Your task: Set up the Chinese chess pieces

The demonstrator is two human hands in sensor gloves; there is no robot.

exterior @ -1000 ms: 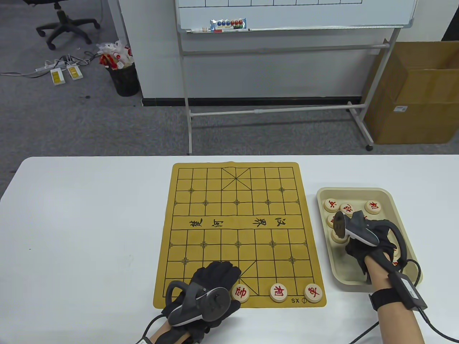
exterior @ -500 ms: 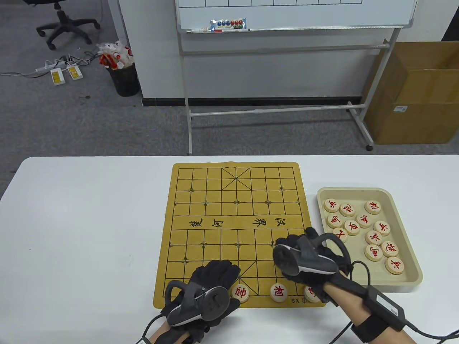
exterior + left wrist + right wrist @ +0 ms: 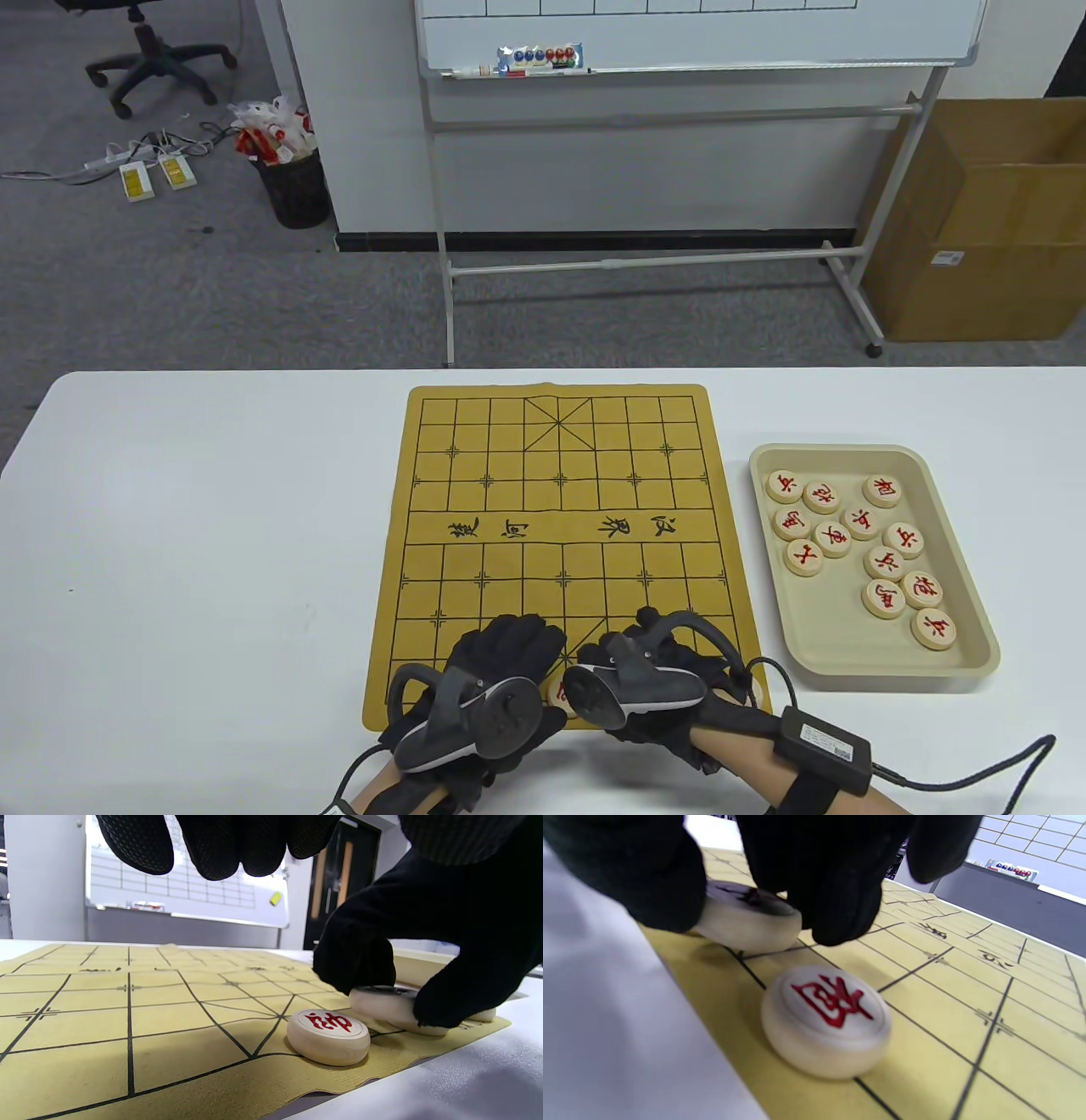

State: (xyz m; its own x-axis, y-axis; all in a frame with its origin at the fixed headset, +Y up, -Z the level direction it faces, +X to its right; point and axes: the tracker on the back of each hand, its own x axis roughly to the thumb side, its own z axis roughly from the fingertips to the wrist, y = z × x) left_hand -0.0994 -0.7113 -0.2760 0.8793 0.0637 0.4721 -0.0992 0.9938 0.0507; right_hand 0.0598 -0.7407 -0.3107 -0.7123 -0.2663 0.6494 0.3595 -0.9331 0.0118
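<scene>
The yellow chess board point(image 3: 560, 509) lies mid-table. A round wooden piece with a red character point(image 3: 328, 1035) stands on its near edge line; it also shows in the right wrist view point(image 3: 827, 1018). My right hand point(image 3: 636, 658) is low over the near row, just right of that piece. It pinches another wooden piece point(image 3: 392, 1007) between thumb and fingers, tilted and touching the board; this piece also shows in the right wrist view point(image 3: 746, 921). My left hand point(image 3: 509, 645) rests on the board's near left part, holding nothing. The right hand hides the other near-row pieces in the table view.
A beige tray point(image 3: 848, 452) right of the board holds several red-character pieces point(image 3: 863, 523). The table's near edge runs just below the board. A whiteboard stand and a cardboard box stand on the floor behind the table.
My right hand came out of the tray and moved left and nearer, down to the board's near row, with a piece pinched in it. The left hand has not moved.
</scene>
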